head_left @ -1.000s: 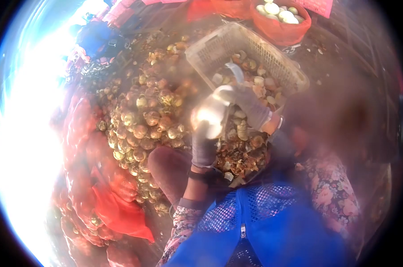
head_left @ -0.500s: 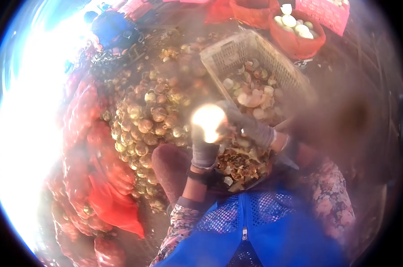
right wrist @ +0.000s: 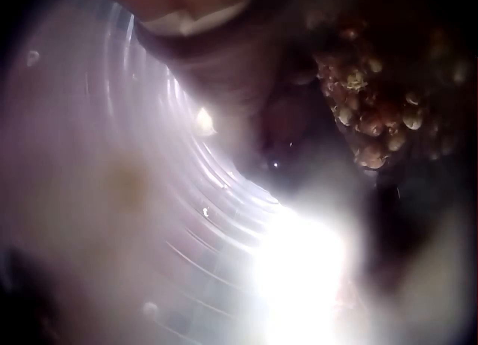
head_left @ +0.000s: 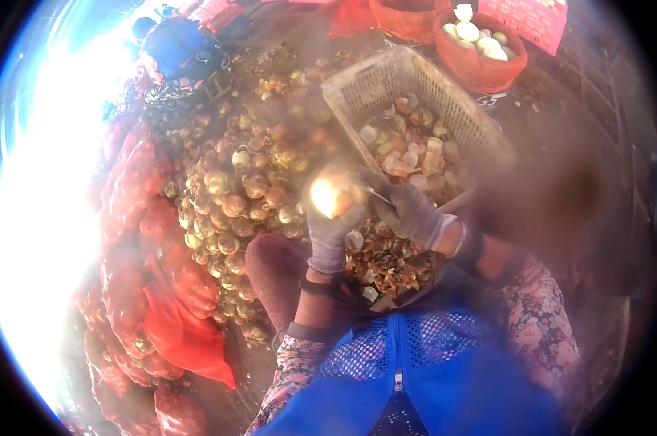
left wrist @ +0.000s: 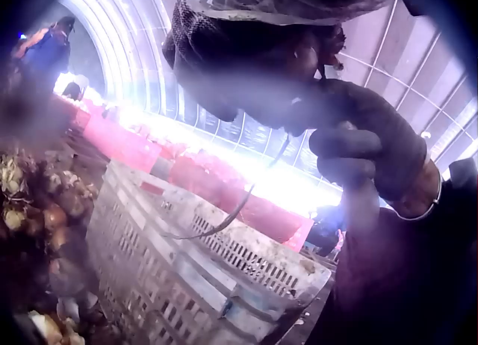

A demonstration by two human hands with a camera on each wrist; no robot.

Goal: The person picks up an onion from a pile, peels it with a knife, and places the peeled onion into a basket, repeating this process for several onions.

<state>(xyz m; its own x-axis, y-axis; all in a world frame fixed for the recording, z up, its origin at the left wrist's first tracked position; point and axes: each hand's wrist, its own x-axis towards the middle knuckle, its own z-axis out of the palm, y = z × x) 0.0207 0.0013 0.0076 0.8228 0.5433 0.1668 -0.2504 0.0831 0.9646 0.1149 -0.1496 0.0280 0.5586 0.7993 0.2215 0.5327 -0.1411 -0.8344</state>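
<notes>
Both hands wear pale gloves and meet in front of the body. My left hand [head_left: 330, 229] holds an onion [head_left: 337, 195], which glares brightly in the sunlight in the head view. Beside it, my right hand [head_left: 415, 215] grips a small knife [head_left: 378, 196], its thin blade reaching toward the onion. In the left wrist view the gloved right hand [left wrist: 366, 139] shows with curled fingers, while the left hand [left wrist: 239, 72] is dark at the top. The right wrist view is mostly glare and blur.
A pale plastic crate [head_left: 368, 83] holds peels and onion pieces. Below the hands lies a heap of dry skins [head_left: 394, 258]. Unpeeled onions [head_left: 234, 203] spread to the left, beside red mesh sacks [head_left: 176, 291]. Behind stands a red tub [head_left: 473, 69] of peeled onions; another person [head_left: 179, 51] sits far left.
One second ago the blade pointed up and away over the crate; now it lies low between the hands, by the onion. The right hand has come lower and the left hand has turned slightly.
</notes>
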